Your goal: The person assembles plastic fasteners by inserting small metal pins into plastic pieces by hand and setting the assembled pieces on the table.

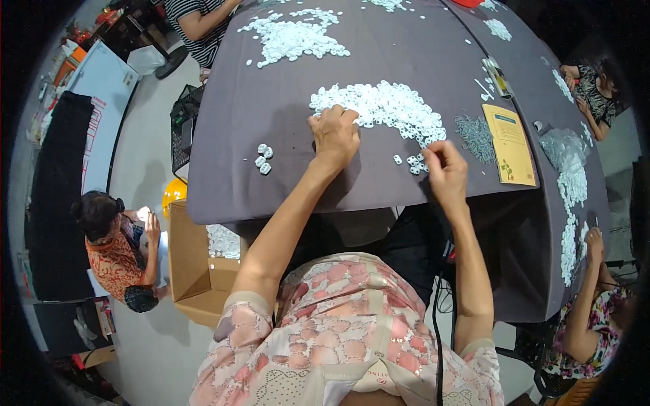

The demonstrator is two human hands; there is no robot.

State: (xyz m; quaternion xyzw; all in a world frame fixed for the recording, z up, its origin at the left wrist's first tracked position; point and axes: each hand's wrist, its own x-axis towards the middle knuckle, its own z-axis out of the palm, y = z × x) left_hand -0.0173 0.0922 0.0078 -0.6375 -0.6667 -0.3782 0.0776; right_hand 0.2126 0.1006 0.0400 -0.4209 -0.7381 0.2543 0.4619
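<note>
My left hand (pixel 336 137) is at the near left edge of a curved heap of small white plastic pieces (pixel 393 107). Its fingers bend down among the pieces, and whatever the fingertips pinch is hidden. At the heap's right end, my right hand (pixel 447 172) is closed, thumb against bent fingers. Anything between those fingertips is too small to make out. Beside it lie a few loose white pieces with dark holes (pixel 414 164). A small group of paired white pieces (pixel 263 160) sits apart on the grey cloth, left of my left forearm.
Grey screws (pixel 476 137) lie beside a yellow booklet (pixel 511 145) on the right. Another white heap (pixel 294 38) is farther back. An open cardboard box (pixel 188 254) stands below the table's left edge. Other people sit around, one in an orange top (pixel 115 260) at left.
</note>
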